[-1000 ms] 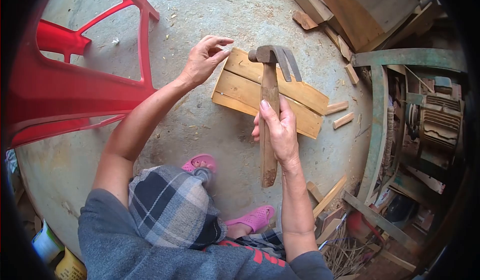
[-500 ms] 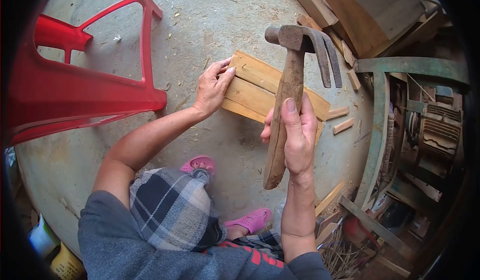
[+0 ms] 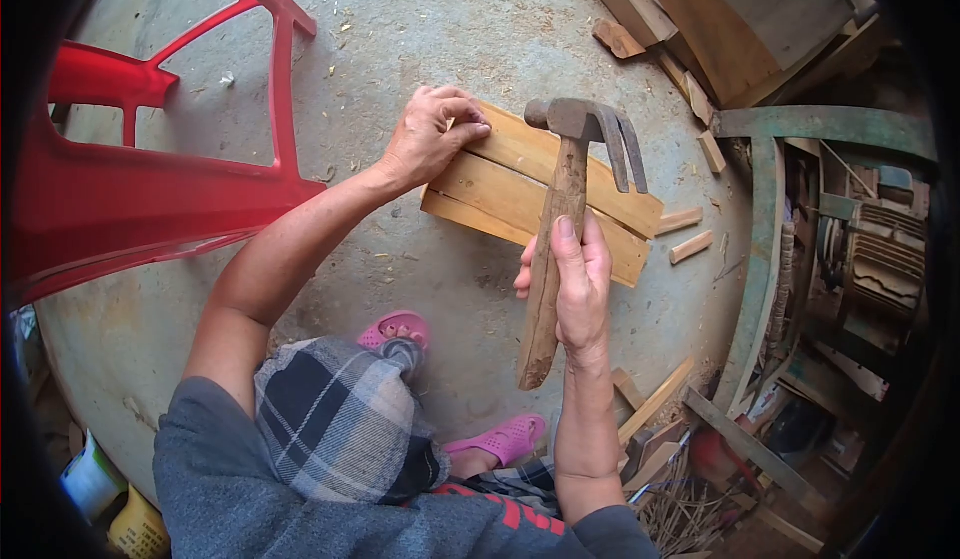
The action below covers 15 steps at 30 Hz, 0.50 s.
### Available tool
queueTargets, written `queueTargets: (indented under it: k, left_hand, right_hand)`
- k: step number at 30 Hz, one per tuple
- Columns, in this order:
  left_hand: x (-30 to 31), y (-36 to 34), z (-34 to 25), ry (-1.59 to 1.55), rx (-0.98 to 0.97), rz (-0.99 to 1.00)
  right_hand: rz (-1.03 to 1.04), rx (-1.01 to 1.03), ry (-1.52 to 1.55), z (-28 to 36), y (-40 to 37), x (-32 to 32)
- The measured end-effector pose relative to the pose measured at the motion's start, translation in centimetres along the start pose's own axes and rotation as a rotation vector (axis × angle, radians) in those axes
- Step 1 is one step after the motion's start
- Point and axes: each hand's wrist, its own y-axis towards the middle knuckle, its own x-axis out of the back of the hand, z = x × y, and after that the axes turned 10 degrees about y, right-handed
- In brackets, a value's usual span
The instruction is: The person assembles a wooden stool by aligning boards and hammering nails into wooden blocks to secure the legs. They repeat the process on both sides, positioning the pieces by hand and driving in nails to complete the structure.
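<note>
A slatted wooden piece (image 3: 495, 187) lies at a slant over the concrete floor, in front of my feet. My left hand (image 3: 437, 131) is at its upper left end, with thumb and fingers pinched together on the top slat; whatever is between them is too small to make out. In my right hand (image 3: 572, 277) is a claw hammer (image 3: 565, 184), gripped round its wooden handle. The hammer stands upright over the right half of the slats, head at the top and claw pointing right.
A red plastic chair (image 3: 150, 194) is at the left. Two short wood sticks (image 3: 690, 247) lie right of the slats. Boards (image 3: 700, 39) fill the upper right, beside a green metal frame (image 3: 760, 259) with a motor (image 3: 885, 259). Wood scraps (image 3: 655, 399) lie lower right.
My left hand has moved up onto the top slat, its fingers now pinched. The hammer and my right hand have moved lower and slightly left. The slatted piece has shifted slightly.
</note>
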Motion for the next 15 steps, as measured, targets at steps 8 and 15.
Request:
queueTargets:
  k: [8, 15]
  left_hand:
    - [-1.3, -1.0, 0.2, 0.033, -0.101, -0.195]
    - [0.4, 0.4, -0.9, 0.136, -0.218, -0.299]
  right_hand:
    - [0.012, -0.011, 0.053, -1.5, -0.3, 0.3]
    - [-0.005, -0.021, 0.080, -2.4, -0.4, 0.4]
